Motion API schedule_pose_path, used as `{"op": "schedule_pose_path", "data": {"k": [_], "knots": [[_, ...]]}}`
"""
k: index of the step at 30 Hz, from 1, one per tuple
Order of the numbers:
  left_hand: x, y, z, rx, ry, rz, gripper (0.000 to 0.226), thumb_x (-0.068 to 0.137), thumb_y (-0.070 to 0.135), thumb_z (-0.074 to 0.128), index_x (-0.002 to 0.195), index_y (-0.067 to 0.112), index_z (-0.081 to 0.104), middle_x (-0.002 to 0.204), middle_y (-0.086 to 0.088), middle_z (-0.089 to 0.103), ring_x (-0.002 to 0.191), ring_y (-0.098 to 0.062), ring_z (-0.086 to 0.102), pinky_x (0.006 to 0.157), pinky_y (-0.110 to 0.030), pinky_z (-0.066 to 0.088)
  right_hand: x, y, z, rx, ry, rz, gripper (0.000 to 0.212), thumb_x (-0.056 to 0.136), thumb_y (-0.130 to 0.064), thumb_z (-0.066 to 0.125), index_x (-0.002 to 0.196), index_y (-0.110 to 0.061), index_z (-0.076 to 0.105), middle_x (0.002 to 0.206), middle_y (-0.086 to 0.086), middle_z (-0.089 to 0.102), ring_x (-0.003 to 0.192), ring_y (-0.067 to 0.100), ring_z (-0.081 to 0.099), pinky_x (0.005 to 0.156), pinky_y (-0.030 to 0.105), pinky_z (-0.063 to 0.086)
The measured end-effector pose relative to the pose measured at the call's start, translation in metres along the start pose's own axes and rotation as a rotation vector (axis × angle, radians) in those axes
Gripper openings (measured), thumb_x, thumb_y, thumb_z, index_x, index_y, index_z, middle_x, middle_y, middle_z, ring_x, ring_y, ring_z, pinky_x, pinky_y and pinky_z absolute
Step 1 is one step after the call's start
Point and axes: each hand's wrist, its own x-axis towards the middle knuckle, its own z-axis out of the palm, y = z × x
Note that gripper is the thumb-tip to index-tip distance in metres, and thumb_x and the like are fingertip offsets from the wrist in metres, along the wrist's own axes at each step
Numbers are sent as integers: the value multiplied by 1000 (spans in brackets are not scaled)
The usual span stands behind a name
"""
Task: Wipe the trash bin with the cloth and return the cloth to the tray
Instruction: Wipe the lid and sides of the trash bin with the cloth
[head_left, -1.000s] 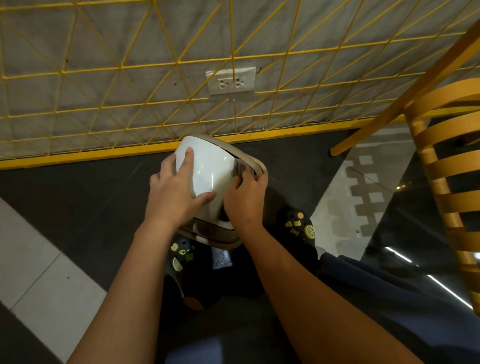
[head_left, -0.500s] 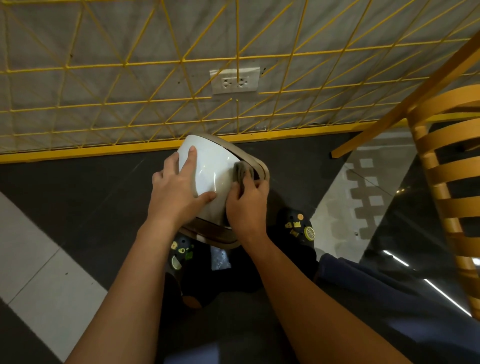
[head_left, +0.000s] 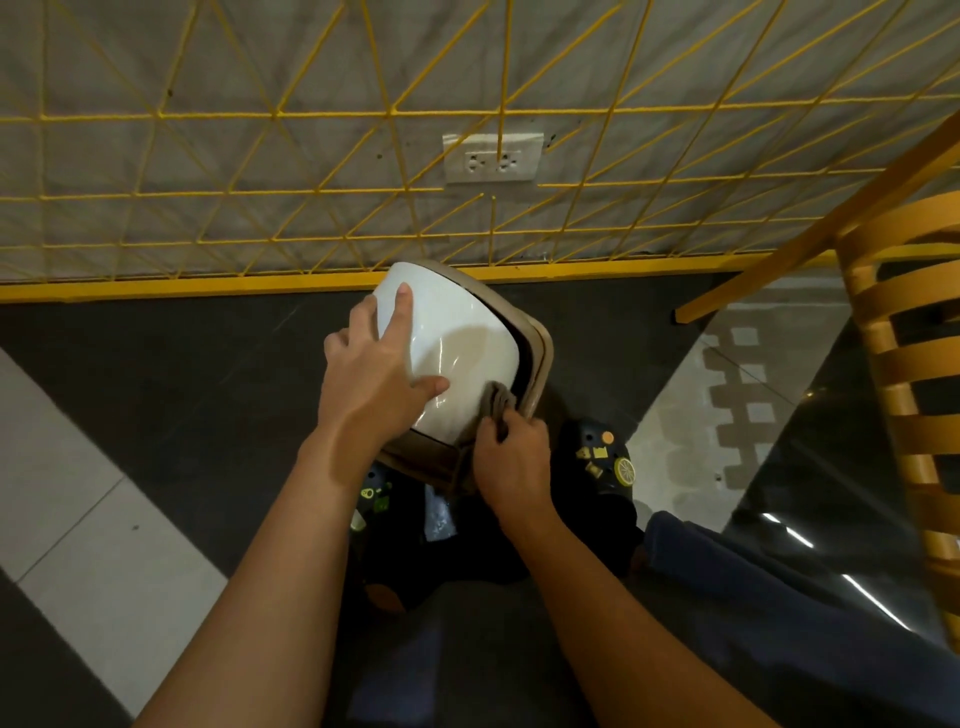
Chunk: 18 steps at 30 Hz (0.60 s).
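Sliding down from farther up the rim a second ago, the right hand (head_left: 514, 462) is now working at the near right corner of the trash bin (head_left: 467, 338). Its fingers are curling tight round a bunched grey-brown cloth (head_left: 501, 402) and pressing it against the beige rim, just where the white domed top is meeting the frame. The left hand (head_left: 374, 379) is reaching further across the top than before. It is lying flat with fingers spread, the forefinger pointing toward the far edge and the thumb stretching toward the cloth. It is holding nothing, only bracing the bin.

The bin is standing on the dark floor (head_left: 182, 389), close against the yellow bar at the foot of the wire grid (head_left: 311, 208). A black shoe (head_left: 605, 457) with yellow charms is showing just beside the right hand. A wall socket (head_left: 492, 158) is sitting behind the grid, and a slatted wooden chair (head_left: 909, 338) is standing at the right.
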Motion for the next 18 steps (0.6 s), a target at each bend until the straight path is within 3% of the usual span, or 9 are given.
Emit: {"op": "schedule_pose_path", "data": {"k": [3, 8, 11, 13, 16, 18], "knots": [[-2, 1, -2, -14, -9, -11, 91, 82, 43, 64, 147, 29, 1, 153, -9, 6, 133, -39, 17, 107, -42, 24, 13, -7, 2, 60, 27, 32, 35, 94, -19, 41, 119, 0, 57, 122, 22, 52, 105, 36, 56, 96, 45, 47], [-3, 1, -4, -37, -20, -16, 91, 82, 43, 64, 147, 31, 2, 153, -8, 7, 132, -38, 18, 107, -41, 24, 55, -28, -12, 36, 64, 64, 25, 92, -14, 39, 100, 1, 57, 121, 25, 53, 113, 36, 50, 89, 42, 45], [-2, 1, -4, -13, -20, -15, 92, 81, 43, 64, 147, 30, 1, 153, -8, 7, 132, -38, 18, 106, -42, 26, 54, -20, -10, 65, 39, 95, 18, 91, -16, 38, 94, -3, 50, 115, 19, 52, 101, 32, 53, 75, 35, 45], [-2, 1, -4, 2, -9, -11, 92, 81, 43, 64, 147, 29, 1, 153, -8, 7, 132, -39, 19, 106, -42, 28, 46, -9, -3, 110, -10, 143, 24, 87, -16, 38, 98, -1, 54, 120, 22, 52, 96, 34, 54, 82, 38, 50], [-3, 2, -3, 8, -1, -10, 91, 82, 43, 63, 147, 29, 1, 153, -8, 7, 132, -39, 20, 105, -43, 30, 35, -2, 2, 148, -77, 160, 13, 86, -15, 39, 80, -11, 50, 119, 25, 52, 87, 29, 49, 74, 34, 41], [-3, 1, -3, 4, -5, -11, 91, 82, 43, 63, 147, 30, 1, 153, -8, 7, 132, -39, 19, 105, -43, 29, 41, -8, -3, 115, -39, 136, 18, 86, -14, 40, 69, -13, 44, 109, 24, 51, 87, 30, 49, 72, 33, 37]]}}
